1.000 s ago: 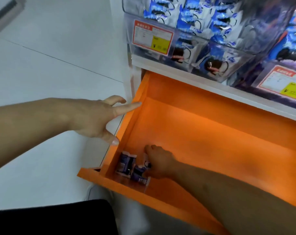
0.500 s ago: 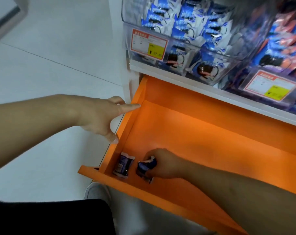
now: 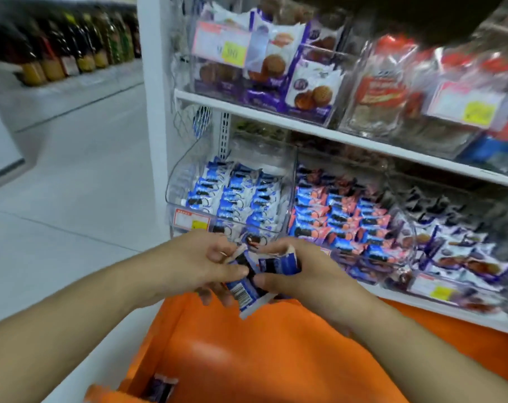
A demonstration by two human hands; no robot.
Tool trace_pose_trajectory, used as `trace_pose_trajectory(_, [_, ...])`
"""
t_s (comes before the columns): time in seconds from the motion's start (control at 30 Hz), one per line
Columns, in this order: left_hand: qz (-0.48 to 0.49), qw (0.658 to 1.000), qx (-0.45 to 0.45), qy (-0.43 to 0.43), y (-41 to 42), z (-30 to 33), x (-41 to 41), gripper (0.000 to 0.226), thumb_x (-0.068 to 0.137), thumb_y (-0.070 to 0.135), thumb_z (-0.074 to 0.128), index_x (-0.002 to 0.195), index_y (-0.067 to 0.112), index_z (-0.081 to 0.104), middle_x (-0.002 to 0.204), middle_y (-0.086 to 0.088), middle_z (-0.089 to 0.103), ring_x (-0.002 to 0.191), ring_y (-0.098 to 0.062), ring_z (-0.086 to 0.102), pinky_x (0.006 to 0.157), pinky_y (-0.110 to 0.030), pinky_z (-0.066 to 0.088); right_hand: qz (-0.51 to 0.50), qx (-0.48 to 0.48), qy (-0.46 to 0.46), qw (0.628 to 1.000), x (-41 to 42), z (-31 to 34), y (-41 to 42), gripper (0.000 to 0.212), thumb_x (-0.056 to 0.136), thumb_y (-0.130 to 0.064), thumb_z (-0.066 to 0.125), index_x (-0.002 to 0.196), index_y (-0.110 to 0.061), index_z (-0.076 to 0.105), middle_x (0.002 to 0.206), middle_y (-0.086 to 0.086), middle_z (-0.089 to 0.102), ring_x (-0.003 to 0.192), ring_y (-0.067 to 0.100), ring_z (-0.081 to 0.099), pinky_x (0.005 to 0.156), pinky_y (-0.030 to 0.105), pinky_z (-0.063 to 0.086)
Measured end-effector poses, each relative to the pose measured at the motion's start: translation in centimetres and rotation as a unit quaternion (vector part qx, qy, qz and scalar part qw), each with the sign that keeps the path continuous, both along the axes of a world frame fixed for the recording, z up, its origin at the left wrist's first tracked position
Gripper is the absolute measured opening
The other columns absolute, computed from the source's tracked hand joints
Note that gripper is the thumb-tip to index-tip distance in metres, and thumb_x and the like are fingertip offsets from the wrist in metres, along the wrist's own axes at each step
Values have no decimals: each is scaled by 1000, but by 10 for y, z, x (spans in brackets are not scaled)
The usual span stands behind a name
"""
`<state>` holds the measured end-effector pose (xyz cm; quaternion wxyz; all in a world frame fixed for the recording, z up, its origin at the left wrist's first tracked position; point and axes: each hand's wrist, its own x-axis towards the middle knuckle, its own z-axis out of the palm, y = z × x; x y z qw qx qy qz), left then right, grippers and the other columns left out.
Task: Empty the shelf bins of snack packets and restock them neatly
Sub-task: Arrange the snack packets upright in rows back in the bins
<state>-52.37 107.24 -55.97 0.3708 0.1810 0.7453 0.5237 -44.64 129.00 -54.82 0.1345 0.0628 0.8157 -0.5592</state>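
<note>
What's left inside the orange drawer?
One dark packet lies in the near left corner of the orange drawer. The arms and hands cover parts of the floor, so more may be hidden.

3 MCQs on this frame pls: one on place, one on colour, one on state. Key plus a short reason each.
1. Where does the lone packet lie?
A. On the floor
B. In the near left corner of the orange drawer
C. On the top shelf

2. Which colour are most wrappers in the leftmost clear bin on the lower shelf?
A. Blue and white
B. Green
C. Yellow

3. What are the hands doing?
A. Both hang idle
B. One pulls the drawer
C. Left hand and right hand both grip the small blue packets between them

Key:
1 B, it sits against the drawer's front left corner.
2 A, blue and white packs fill that bin.
3 C, fingers of both hands curl round the packets, held above the drawer.
</note>
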Motion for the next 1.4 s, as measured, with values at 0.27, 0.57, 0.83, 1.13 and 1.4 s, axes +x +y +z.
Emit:
trace_pose_trajectory(0.27, [204, 966, 156, 13, 27, 18, 30, 24, 88, 4, 76, 112, 4, 74, 110, -18, 77, 96, -36, 77, 79, -38, 64, -123, -126, 5, 984, 23, 27, 41, 38, 62, -8, 68, 91, 6, 47, 89, 30, 50, 79, 48, 43, 76, 60, 37])
trace_pose_trajectory(0.57, [248, 948, 201, 1, 57, 15, 25, 24, 77, 15, 86, 100, 13, 80, 105, -16, 77, 97, -23, 71, 94, -38, 53, -100, -55, 83, 990, 16, 36, 49, 43, 89, -10, 82, 118, -38, 70, 100, -14, 79, 94, 5, 75, 94, 34, 58])
trace_pose_trajectory(0.83, [264, 946, 186, 18, 64, 11, 19, 22, 84, 10, 81, 104, 20, 81, 113, -5, 78, 103, -36, 74, 87, -54, 60, -73, 200, 241, 947, 13, 33, 42, 50, 82, -28, 89, 120, -48, 62, 113, -35, 57, 110, -11, 51, 85, 7, 44])
trace_pose_trajectory(1.13, [266, 941, 207, 4, 60, 17, 20, 37, 65, 24, 91, 101, 24, 82, 103, -2, 78, 89, -32, 77, 90, -52, 61, -10, 223, 264, 938, 7, 25, 27, 54, 87, -44, 83, 135, -45, 59, 128, -26, 49, 123, -6, 49, 101, 9, 37])
trace_pose_trajectory(1.4, [262, 939, 222, 23, 48, 17, 17, 39, 70, 17, 90, 106, 28, 81, 111, 6, 77, 103, -41, 72, 94, -55, 60, -76, 117, 181, 974, 4, 29, 27, 48, 86, -23, 87, 117, -53, 65, 112, -25, 61, 66, 7, 52, 70, 28, 58])
